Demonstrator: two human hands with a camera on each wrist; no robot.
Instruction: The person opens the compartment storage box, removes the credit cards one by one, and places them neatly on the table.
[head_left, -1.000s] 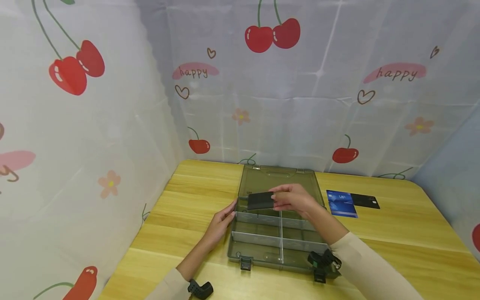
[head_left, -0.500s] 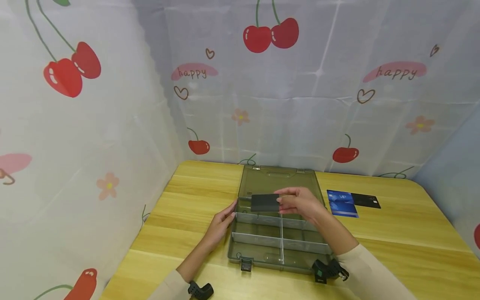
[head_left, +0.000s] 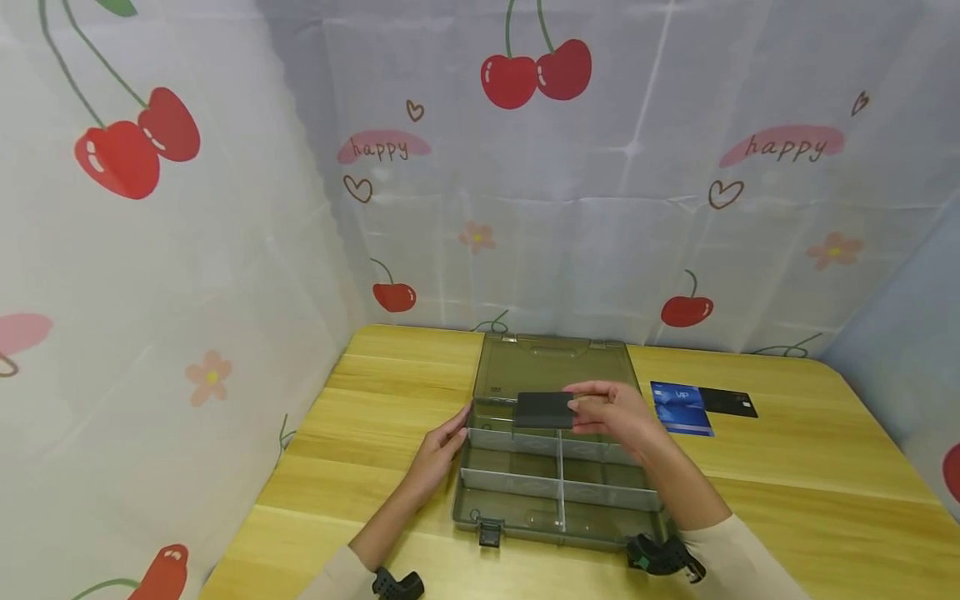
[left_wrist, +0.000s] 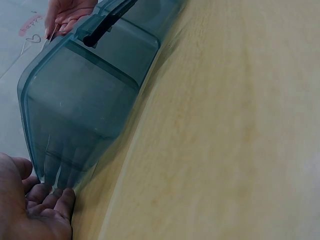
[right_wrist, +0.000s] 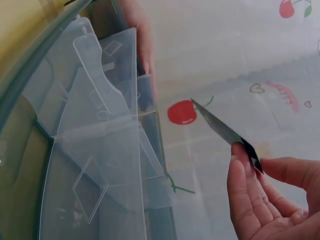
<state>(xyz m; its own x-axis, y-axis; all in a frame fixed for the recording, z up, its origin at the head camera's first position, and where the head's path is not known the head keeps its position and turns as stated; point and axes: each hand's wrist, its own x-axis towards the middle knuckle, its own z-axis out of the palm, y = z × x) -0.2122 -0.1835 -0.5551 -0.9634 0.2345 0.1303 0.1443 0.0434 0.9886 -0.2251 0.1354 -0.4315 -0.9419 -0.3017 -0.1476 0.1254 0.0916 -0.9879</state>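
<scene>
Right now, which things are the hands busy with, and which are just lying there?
Busy with:
- dark card, pinched by the right hand over the box
- open compartment box, its left side touched by the left hand

Just lying there:
- blue card on the table
- black card beside it

wooden table (head_left: 787, 475) | cherry-print cloth walls (head_left: 225, 208) | even light

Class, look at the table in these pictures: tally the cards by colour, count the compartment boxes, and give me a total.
Black cards: 2, one pinched in the right hand over the box, one lying on the table.
Blue cards: 1.
Compartment boxes: 1, open, with the left hand at its side.
Total: 4.
</scene>
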